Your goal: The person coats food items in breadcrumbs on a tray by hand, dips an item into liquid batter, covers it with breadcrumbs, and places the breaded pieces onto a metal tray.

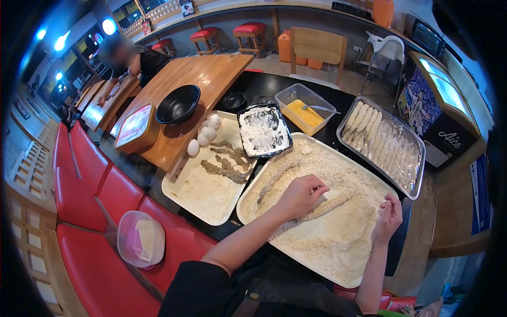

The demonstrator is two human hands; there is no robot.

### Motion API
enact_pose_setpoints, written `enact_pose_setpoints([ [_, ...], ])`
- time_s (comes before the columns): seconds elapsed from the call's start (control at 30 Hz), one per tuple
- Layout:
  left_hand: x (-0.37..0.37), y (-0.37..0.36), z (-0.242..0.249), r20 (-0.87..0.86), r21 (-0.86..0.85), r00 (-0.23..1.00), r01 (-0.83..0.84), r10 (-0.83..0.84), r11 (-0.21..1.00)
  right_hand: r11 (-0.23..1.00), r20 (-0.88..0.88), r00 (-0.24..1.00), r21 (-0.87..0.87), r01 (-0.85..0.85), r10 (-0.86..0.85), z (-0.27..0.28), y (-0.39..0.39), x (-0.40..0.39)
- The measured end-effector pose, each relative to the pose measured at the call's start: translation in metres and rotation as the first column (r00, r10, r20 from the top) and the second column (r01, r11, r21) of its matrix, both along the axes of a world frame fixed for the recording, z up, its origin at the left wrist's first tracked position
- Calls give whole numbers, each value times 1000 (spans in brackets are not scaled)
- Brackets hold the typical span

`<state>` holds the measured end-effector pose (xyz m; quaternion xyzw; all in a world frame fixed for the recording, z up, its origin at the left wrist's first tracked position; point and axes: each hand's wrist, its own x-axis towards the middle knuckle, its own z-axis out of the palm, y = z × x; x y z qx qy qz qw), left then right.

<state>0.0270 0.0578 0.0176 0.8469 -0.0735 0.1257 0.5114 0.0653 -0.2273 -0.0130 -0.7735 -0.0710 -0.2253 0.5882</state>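
My left hand is over the middle of a cream tray spread with pale breadcrumbs, its fingers curled together; what they hold, if anything, is hidden. My right hand is at the tray's right side with its fingers bent, and its grip is too small to make out. A long crumb-covered piece lies between the hands. Another long piece rests in the crumbs at the left. Behind the tray stand a black tray of white flour and a clear container of yellow liquid.
Left, another cream tray holds eggs and raw shrimp. A metal tray of coated pieces under plastic stands at right. A black bowl and tub are on the wooden table. A person sits far left.
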Motion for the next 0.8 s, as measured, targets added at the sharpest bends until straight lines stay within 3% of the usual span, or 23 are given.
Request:
enact_pose_setpoints([
  [0.67,-3,-3,6,-71,167,994,-66,79,984,999,8,1000,39,1,-2,0,2,1],
  [0.8,-1,-2,0,-86,143,996,26,-14,989,999,1,999,-25,46,-46,-1,-2,1],
])
